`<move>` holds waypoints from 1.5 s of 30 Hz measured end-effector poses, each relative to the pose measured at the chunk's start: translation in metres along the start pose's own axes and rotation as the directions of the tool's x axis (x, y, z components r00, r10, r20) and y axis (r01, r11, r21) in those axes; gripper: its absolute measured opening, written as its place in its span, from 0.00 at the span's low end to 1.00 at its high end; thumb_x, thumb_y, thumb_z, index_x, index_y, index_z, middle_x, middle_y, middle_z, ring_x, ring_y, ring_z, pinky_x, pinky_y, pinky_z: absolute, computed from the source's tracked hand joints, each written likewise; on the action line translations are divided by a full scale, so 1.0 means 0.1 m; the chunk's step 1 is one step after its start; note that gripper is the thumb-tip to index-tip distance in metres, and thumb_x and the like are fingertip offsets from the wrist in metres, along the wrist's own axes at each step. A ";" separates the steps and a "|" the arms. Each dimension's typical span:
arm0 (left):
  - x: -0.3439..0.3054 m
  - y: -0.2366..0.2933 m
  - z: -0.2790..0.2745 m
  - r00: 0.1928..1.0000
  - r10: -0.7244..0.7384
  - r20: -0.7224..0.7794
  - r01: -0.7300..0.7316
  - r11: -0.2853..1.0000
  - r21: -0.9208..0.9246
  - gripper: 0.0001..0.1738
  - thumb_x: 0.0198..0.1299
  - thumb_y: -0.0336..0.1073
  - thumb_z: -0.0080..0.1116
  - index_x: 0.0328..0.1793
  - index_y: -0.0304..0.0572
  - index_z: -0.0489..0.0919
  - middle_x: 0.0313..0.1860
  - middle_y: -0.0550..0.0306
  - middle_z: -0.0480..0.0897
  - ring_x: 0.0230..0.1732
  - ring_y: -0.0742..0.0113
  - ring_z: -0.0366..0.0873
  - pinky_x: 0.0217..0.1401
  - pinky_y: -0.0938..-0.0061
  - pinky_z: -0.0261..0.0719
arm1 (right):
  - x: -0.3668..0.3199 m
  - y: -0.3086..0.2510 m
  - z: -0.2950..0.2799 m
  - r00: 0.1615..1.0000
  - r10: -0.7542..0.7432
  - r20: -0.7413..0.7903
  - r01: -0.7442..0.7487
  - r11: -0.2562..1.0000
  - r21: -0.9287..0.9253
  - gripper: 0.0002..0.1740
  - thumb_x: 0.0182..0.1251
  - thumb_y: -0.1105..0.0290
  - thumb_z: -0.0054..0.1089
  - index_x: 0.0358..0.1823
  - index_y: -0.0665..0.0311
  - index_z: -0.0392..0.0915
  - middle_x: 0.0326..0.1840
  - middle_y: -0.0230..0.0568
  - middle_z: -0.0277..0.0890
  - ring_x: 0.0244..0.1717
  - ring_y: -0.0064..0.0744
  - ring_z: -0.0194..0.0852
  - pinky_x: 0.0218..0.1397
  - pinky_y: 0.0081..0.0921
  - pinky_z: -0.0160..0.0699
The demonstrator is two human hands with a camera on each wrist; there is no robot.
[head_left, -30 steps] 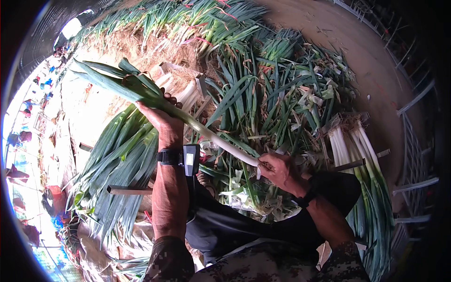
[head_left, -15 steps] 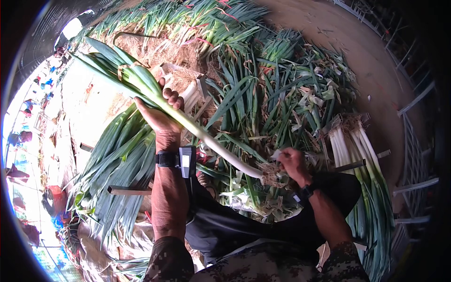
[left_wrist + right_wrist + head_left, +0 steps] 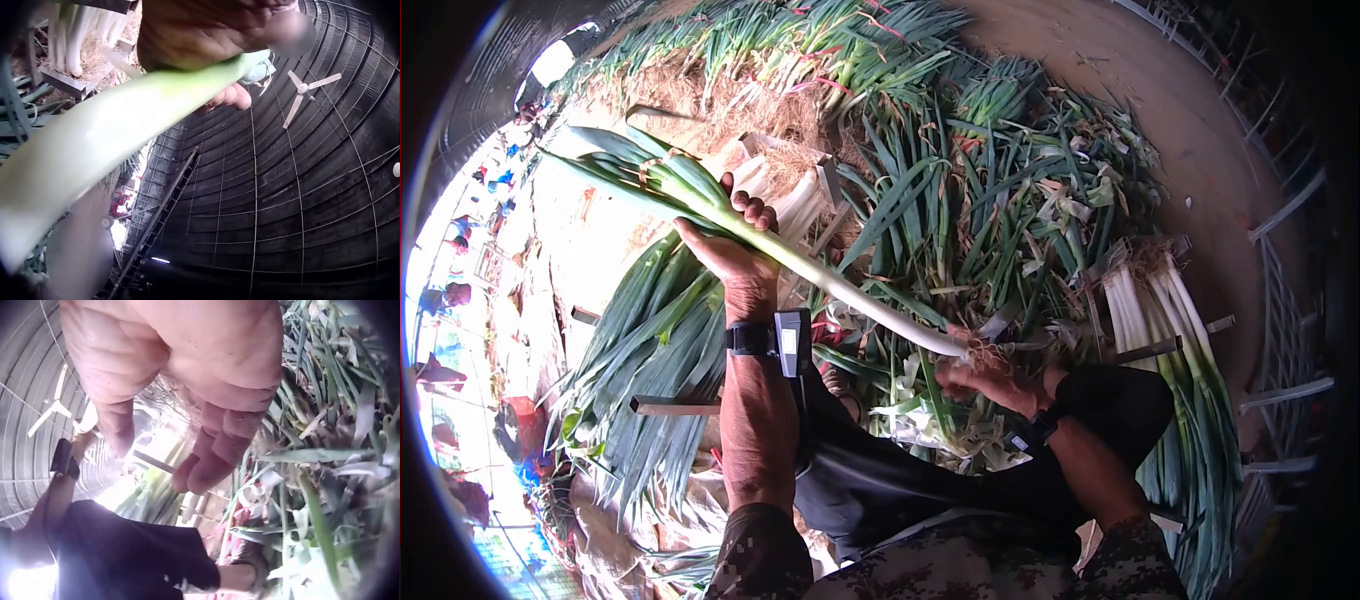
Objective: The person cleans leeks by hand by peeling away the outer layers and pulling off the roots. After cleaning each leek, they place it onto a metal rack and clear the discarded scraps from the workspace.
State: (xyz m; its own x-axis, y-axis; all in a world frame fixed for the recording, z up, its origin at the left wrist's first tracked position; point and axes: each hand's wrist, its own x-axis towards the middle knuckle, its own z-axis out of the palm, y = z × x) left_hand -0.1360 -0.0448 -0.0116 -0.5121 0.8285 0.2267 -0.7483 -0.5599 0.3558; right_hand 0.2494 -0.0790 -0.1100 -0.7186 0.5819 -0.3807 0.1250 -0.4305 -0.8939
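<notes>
A long leek (image 3: 850, 294) lies diagonally across the head view, green leaves at upper left and white end at lower right. My left hand (image 3: 735, 245) grips its light green part, palm up, fingers round the far side. The left wrist view shows the hand (image 3: 206, 34) above the pale stalk (image 3: 106, 134), fingertips showing beneath it. At the stringy roots (image 3: 990, 354), my right hand (image 3: 1000, 386) is just below, fingers extended; contact is unclear. In the right wrist view, that hand (image 3: 187, 369) has thumb and fingers apart with nothing between them.
A leafy bundle (image 3: 645, 350) rests at left by a metal bar (image 3: 675, 406). Another bundle (image 3: 1175, 370) stands on a rack at right. Loose leaves and trimmings (image 3: 1060, 230) cover the ground ahead, with rooted leeks (image 3: 800, 50) piled at the back.
My right hand has left the white stalk, swung up past the roots, and come back down below them. The left hand and leek have shifted slightly left; the roots are now uncovered.
</notes>
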 end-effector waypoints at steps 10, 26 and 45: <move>-0.32 -0.42 0.45 0.972 -0.176 -0.156 0.210 0.948 0.238 0.49 0.60 0.82 0.36 0.47 0.36 0.75 0.21 0.56 0.75 0.14 0.66 0.67 0.13 0.74 0.66 | 0.07 0.91 -0.88 0.963 0.211 -0.166 -0.217 0.246 -0.945 0.17 0.62 0.69 0.59 0.53 0.57 0.84 0.44 0.45 0.85 0.46 0.37 0.85 0.49 0.35 0.80; -0.42 -0.78 0.55 0.936 -0.344 0.072 0.311 0.907 0.283 0.31 0.68 0.62 0.55 0.53 0.38 0.77 0.29 0.57 0.82 0.34 0.62 0.84 0.35 0.70 0.83 | 0.26 -0.23 0.49 0.994 -0.103 -0.042 0.093 0.978 -0.187 0.27 0.70 0.60 0.66 0.62 0.73 0.74 0.44 0.39 0.80 0.30 0.19 0.77 0.33 0.22 0.82; -0.53 -0.95 0.29 0.938 -0.343 -0.057 0.300 0.714 0.633 0.16 0.61 0.38 0.72 0.53 0.43 0.83 0.42 0.65 0.86 0.37 0.77 0.81 0.35 0.81 0.79 | 0.12 -0.05 0.07 0.978 -0.193 -0.080 0.161 0.942 -0.295 0.33 0.68 0.60 0.68 0.68 0.72 0.69 0.44 0.44 0.83 0.32 0.22 0.79 0.34 0.21 0.80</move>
State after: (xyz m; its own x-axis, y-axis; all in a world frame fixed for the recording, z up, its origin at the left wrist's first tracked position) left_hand -0.0259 -0.0351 -0.0306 -0.2475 0.9681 0.0385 -0.4209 -0.1432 0.8957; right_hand 0.2358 -0.0745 -0.1084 -0.6718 0.7075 -0.2192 0.2039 -0.1078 -0.9730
